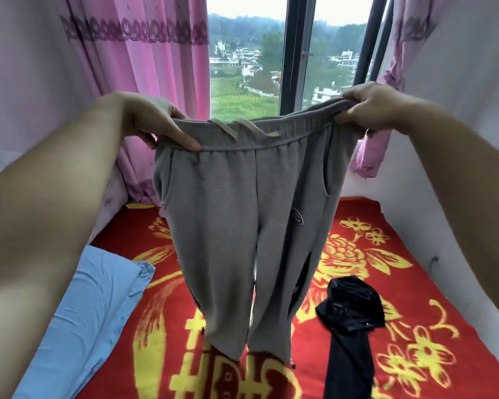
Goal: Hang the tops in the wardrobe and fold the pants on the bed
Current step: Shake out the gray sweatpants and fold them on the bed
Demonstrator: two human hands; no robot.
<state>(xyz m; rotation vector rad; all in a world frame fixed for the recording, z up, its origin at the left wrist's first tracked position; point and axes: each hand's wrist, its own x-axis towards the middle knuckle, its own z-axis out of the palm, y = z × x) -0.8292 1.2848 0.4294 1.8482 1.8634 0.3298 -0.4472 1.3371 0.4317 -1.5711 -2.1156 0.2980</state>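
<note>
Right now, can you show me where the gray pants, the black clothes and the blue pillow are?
gray pants (213, 214): head view, on the front of one leg, below the waistband.
black clothes (350, 306): head view, on the bunched top part lying on the red blanket.
blue pillow (87, 312): head view, on the middle of its cover.

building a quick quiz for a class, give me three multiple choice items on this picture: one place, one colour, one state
1. Where is the black garment? A. on a chair B. on the red blanket C. on the floor
2. What colour are the held pants? A. grey B. white C. green
3. How are the pants held? A. by one cuff B. over an arm C. by the waistband
Answers: B, it lies on the red blanket; A, the cloth is grey; C, the left hand and right hand grip its ends.
</note>
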